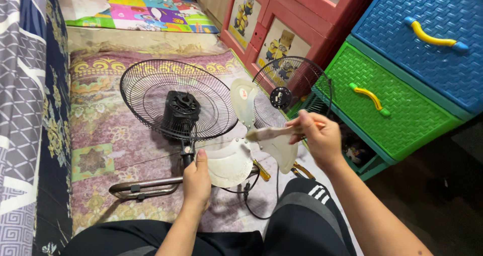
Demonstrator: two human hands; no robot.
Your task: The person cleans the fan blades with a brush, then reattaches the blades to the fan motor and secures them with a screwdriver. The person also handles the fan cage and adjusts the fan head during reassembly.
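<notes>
Your left hand (196, 181) pinching the pale fan blade (236, 155) at its lower edge, your right hand (319, 136) closed on a brush (271, 131) laid across the blade, rear fan guard (176, 100) just left of the blade, green drawer (387, 105) close on its right.

fan blade (236, 155) before rear grille (176, 100), front grille (289, 92) right

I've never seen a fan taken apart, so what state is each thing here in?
Translucent white plastic fan blade: off the motor, held by the left hand.
Small brush: gripped in the right hand, bristles on the blade.
Black wire rear guard with motor: blade removed, front uncovered.
Black wire front grille: detached, leaning on the red cabinet.
Green drawer: shut.
Blue drawer: shut.
</notes>
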